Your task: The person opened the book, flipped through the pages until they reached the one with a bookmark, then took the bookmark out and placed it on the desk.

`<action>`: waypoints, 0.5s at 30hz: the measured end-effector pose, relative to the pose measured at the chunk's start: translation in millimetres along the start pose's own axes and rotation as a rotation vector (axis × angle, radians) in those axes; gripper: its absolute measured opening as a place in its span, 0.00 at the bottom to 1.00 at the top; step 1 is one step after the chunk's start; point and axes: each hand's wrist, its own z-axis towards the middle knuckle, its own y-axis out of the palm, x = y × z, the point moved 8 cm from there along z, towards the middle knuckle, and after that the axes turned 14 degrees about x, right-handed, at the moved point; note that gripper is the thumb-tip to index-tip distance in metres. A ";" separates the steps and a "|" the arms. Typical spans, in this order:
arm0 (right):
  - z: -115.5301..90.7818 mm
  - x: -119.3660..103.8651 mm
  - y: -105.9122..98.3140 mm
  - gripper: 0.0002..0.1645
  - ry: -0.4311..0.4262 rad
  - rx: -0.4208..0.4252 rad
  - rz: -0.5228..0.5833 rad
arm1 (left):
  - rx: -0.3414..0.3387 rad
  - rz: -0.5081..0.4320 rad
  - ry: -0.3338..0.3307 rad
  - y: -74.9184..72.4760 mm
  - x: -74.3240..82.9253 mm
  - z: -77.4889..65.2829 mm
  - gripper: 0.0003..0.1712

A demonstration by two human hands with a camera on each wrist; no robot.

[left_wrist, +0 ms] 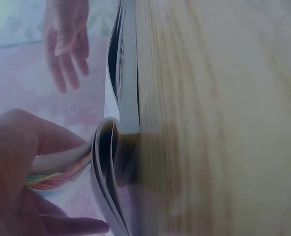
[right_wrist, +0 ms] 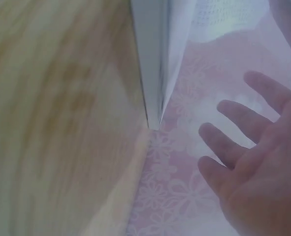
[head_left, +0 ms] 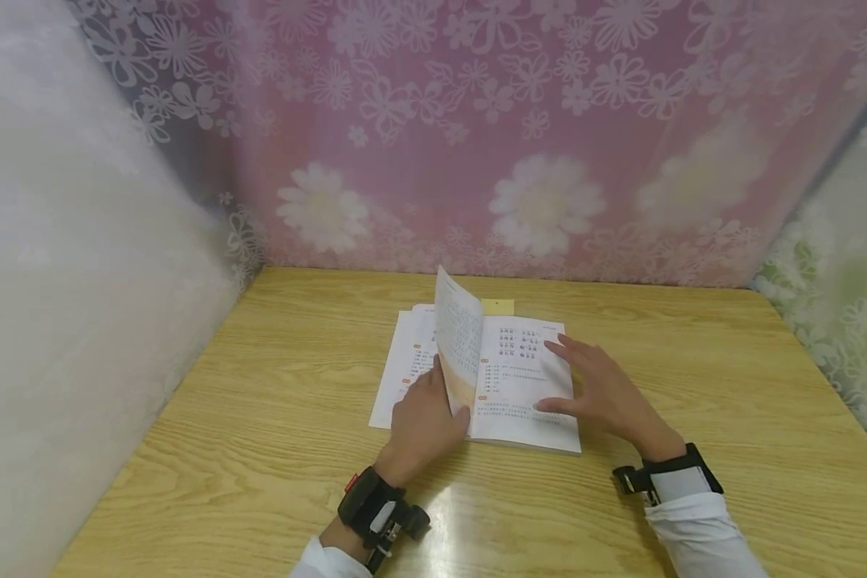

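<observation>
An open book (head_left: 523, 421) with printed pages lies on the wooden table. One raised page (head_left: 457, 321), tinted orange toward its bottom, stands up near the middle of the book. My left hand (head_left: 425, 421) holds this page at its lower part, thumb on the right side and fingers on the left. In the left wrist view the curved page (left_wrist: 61, 160) passes between thumb and fingers. Over the right-hand page hovers my right hand (head_left: 610, 393), its fingers spread and holding nothing. The right wrist view shows those fingers (right_wrist: 251, 123) apart, beside the book's edge (right_wrist: 150, 64).
A small yellow piece (head_left: 500, 307) sticks out past the book's top edge. Wood-grain table (head_left: 282, 385) surrounds the book. Behind it hangs a pink flowered curtain (head_left: 433, 177), with pale sheets at both sides. Both wrists wear black camera straps (head_left: 376, 506).
</observation>
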 end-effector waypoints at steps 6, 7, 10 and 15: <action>-6.2 9.0 12.0 0.61 -0.003 -0.088 -0.024 | 0.068 -0.012 -0.018 -6.7 -13.8 3.1 0.44; -7.1 9.6 13.3 0.61 -0.009 -0.102 -0.028 | 0.076 -0.007 -0.013 -7.9 -16.1 3.3 0.44; -11.2 9.6 14.3 0.61 -0.020 -0.139 -0.037 | 0.092 0.010 0.000 -10.9 -21.1 3.8 0.44; -18.3 10.8 17.0 0.63 -0.015 -0.206 -0.029 | 0.101 0.054 -0.016 -13.2 -31.0 5.0 0.46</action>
